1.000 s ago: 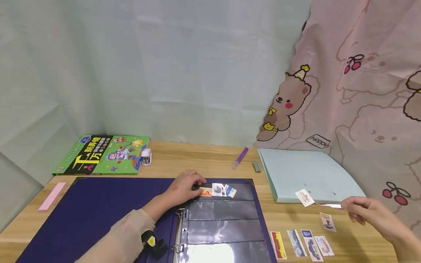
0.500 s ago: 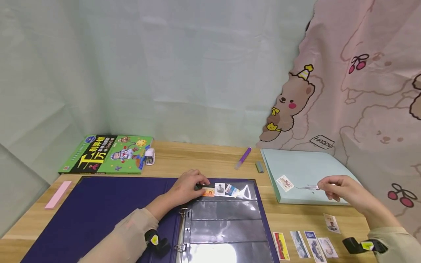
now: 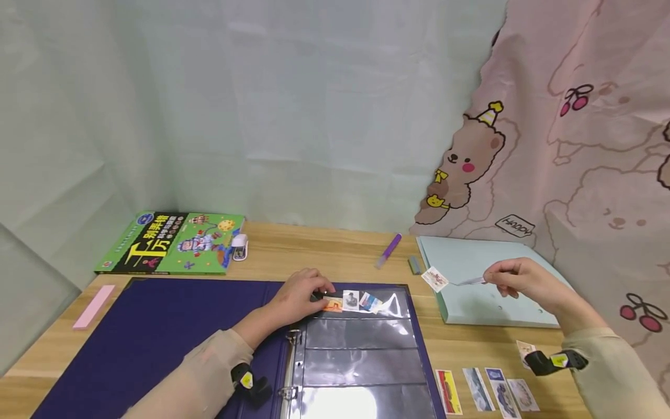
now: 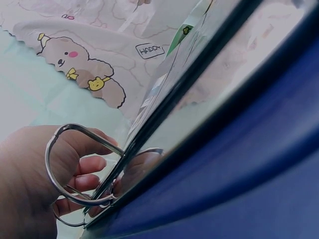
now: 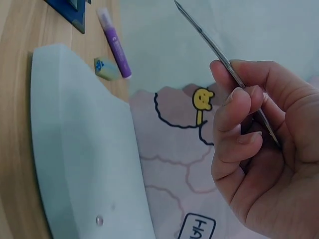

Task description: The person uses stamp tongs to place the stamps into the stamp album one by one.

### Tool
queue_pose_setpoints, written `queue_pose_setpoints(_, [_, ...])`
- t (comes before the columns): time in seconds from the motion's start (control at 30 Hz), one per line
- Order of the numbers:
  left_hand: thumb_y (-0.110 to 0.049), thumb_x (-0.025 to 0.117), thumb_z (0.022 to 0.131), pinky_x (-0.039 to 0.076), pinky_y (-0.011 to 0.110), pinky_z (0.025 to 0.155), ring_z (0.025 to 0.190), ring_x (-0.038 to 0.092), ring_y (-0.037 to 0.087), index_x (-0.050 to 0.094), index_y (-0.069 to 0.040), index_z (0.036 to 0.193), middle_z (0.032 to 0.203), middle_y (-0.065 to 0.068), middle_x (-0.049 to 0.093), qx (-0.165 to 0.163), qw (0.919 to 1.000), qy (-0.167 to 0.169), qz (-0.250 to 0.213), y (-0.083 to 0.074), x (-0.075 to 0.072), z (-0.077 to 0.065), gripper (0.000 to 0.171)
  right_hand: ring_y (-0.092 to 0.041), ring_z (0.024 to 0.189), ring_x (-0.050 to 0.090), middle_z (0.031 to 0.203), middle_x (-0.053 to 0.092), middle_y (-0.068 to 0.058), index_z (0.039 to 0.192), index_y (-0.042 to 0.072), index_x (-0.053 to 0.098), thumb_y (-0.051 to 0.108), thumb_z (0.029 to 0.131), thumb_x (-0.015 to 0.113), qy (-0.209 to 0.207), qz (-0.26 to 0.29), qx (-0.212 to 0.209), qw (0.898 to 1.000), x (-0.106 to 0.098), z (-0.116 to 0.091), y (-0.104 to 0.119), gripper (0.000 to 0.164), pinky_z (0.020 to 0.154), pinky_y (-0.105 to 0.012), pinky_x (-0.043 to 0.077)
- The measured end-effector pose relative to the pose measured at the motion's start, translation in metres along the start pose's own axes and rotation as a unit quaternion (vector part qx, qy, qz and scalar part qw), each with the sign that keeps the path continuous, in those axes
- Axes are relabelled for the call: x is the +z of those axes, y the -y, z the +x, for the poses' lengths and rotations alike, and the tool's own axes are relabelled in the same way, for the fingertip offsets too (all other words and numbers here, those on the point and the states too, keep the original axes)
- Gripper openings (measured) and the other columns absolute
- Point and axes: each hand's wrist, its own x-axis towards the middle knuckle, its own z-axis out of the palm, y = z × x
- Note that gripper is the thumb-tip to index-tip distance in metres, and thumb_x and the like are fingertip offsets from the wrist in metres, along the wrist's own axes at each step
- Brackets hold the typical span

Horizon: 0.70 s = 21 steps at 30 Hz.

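Note:
My right hand (image 3: pixel 515 279) pinches metal tweezers (image 5: pixel 218 52), and a small white stamp with a reddish picture (image 3: pixel 435 279) hangs at their tips over the edge of the pale blue folder. My left hand (image 3: pixel 299 298) grips the top pocket of a clear album page (image 3: pixel 361 334) with thumb and fingers, near its ring side. Beside these fingers, an orange stamp (image 3: pixel 333 304), a grey one (image 3: pixel 350 300) and a blue one (image 3: pixel 370 302) sit in the top row, the blue one tilted. A metal ring (image 4: pixel 47 164) arches before the left hand in its wrist view.
The navy binder cover (image 3: pixel 173 337) lies spread at left. Several loose stamps (image 3: pixel 478 389) lie at lower right. Around the back are a green book (image 3: pixel 173 244), a white sharpener-like object (image 3: pixel 239 247), a purple pen (image 3: pixel 388 250), a small eraser-like block (image 3: pixel 414 265) and the pale blue folder (image 3: pixel 487 308).
My right hand has moved left and up over the folder, carrying the stamp in the tweezers toward the album. My left hand has stayed at the top pocket. The view has shifted slightly.

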Motion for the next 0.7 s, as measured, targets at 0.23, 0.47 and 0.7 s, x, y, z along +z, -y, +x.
queue_pose_setpoints(0.23, [-0.021,0.069,0.075,0.038,0.030,0.074,0.078,0.048,0.008,0.066,-0.021,0.091,0.081,-0.006,0.055,0.004,1.0000,0.005,-0.001,0.000,0.000,0.000,0.016,-0.011,0.049,0.042,0.058,0.051,0.007,0.093,-0.002,0.063,0.020,0.091,0.051,-0.006,-0.005,0.016,1.000,0.003,0.026,0.006,0.025,0.049,-0.029,0.038])
queue_pose_setpoints(0.47, [-0.021,0.068,0.076,0.038,0.032,0.075,0.079,0.047,0.008,0.066,-0.022,0.093,0.082,-0.006,0.055,0.002,1.0000,0.007,-0.001,-0.002,-0.001,-0.001,0.017,-0.011,0.053,0.043,0.060,0.051,0.004,0.099,-0.004,0.061,0.023,0.091,0.051,0.018,-0.007,0.026,0.999,0.008,0.053,0.015,0.030,0.055,-0.028,0.039])
queue_pose_setpoints(0.7, [-0.020,0.068,0.076,0.039,0.030,0.075,0.079,0.048,0.008,0.067,-0.022,0.092,0.082,-0.006,0.055,0.003,1.0000,0.009,-0.002,-0.002,-0.002,-0.002,0.016,-0.011,0.051,0.041,0.060,0.053,0.002,0.098,-0.005,0.063,0.021,0.089,0.055,0.040,0.002,0.021,0.999,0.019,0.080,0.014,0.029,0.051,-0.026,0.038])
